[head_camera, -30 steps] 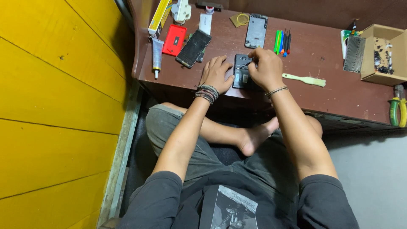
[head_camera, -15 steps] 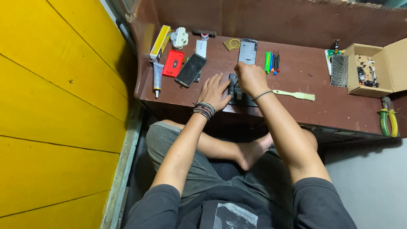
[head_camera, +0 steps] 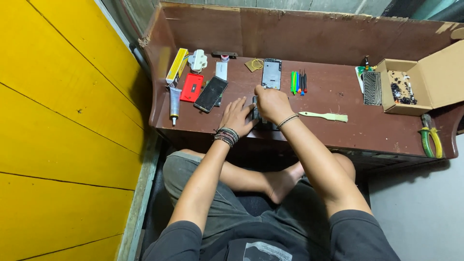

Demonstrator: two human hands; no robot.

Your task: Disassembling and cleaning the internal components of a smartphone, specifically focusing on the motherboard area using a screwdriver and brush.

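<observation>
At the left edge of the tabletop (head_camera: 338, 140) you have a yellow box (head_camera: 177, 65) and a grey tube (head_camera: 174, 102) laid along the raised side, with a red phone cover (head_camera: 191, 87) and a dark phone (head_camera: 210, 94) just beside them, apparently set aside within reach. Your left hand (head_camera: 237, 116) lies flat near the front edge, fingers spread and pressing on the left side of the small dark device (head_camera: 261, 117); its grip is open, and it seems to steady the piece rather than grasp it. Your right hand (head_camera: 271, 104) sits directly over the same device, fingers curled downward; whether it pinches a tool or a part, you cannot tell from this view, as the knuckles hide the fingertips. The device itself lies between both hands, near the middle of the front edge. Behind it toward the back edge rest a phone frame (head_camera: 271, 73) and a row of coloured screwdrivers (head_camera: 298, 81), lined up for quick picking. Right of your hands lies a pale brush (head_camera: 323, 116). At the right end an open cardboard box (head_camera: 408, 87) holds small dark parts, and green-handled pliers (head_camera: 430, 140) lie at the front right corner.
</observation>
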